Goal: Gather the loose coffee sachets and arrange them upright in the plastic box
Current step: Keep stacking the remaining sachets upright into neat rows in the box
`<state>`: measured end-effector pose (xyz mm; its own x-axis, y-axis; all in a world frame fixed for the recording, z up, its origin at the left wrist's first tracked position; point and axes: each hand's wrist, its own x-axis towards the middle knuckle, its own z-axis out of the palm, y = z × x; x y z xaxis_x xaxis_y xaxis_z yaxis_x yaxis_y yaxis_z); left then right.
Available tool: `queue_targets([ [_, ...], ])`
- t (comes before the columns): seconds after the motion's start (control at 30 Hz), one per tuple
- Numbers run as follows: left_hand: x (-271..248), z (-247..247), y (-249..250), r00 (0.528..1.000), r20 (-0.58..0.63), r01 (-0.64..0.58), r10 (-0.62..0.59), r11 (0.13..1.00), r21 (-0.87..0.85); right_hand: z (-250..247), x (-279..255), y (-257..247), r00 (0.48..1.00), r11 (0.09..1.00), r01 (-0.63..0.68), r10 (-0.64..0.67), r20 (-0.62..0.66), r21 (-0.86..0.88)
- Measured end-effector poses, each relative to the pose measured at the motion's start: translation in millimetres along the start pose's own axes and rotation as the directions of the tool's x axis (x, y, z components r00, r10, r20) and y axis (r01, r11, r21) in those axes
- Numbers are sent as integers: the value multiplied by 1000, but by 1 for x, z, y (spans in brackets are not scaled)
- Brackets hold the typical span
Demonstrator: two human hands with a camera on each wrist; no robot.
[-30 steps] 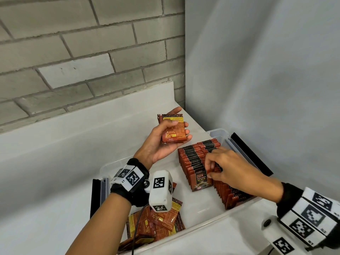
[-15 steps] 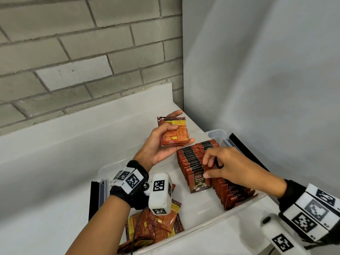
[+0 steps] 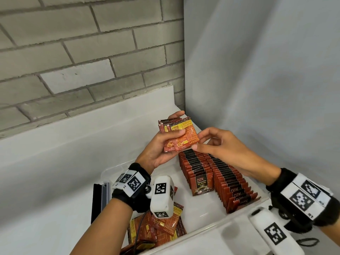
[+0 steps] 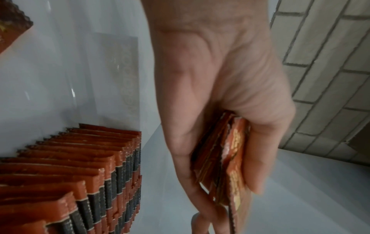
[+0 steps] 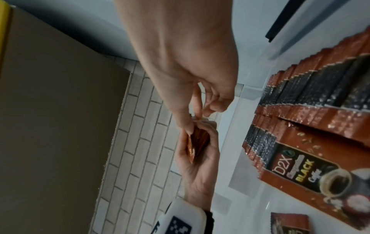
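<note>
My left hand [image 3: 158,153] holds a small stack of red coffee sachets [image 3: 181,133] above the far end of the clear plastic box [image 3: 211,229]. My right hand [image 3: 197,140] pinches the right edge of the stack's top sachet between thumb and forefinger. Two rows of sachets [image 3: 207,168] stand upright on the box's right side, below both hands. Loose sachets [image 3: 161,229] lie in a heap at the near left of the box. The left wrist view shows the left hand [image 4: 220,79] gripping the stack [image 4: 226,158] edge-on. In the right wrist view the right hand [image 5: 192,120] meets the stack [image 5: 197,142].
The box sits on a white counter [image 3: 55,162], with a black clip latch [image 3: 96,203] at its left end. A brick wall [image 3: 82,52] rises behind and a grey wall [image 3: 257,70] at the right. A brown cardboard surface [image 5: 50,110] shows in the right wrist view.
My right hand has left the upright rows and risen to the stack in my left hand, where it now pinches the top sachet. The left hand has barely moved.
</note>
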<state>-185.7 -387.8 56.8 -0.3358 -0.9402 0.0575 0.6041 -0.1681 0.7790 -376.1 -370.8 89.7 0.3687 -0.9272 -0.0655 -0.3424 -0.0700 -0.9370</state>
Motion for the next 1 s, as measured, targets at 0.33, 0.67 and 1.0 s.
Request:
queue_targets([
  [0.33, -1, 4, 1, 994, -54, 92, -92, 996, -1, 1, -2, -10, 988, 902, 113, -56, -146, 417],
  [0.67, 0, 5, 3, 995, -42, 80, -86, 988, -133, -5, 2, -7, 941, 964, 233, -190, -280, 128],
  [1.0, -2, 5, 3, 999, -36, 30, -33, 996, -85, -3, 2, -8, 982, 969, 107, -68, -179, 222],
])
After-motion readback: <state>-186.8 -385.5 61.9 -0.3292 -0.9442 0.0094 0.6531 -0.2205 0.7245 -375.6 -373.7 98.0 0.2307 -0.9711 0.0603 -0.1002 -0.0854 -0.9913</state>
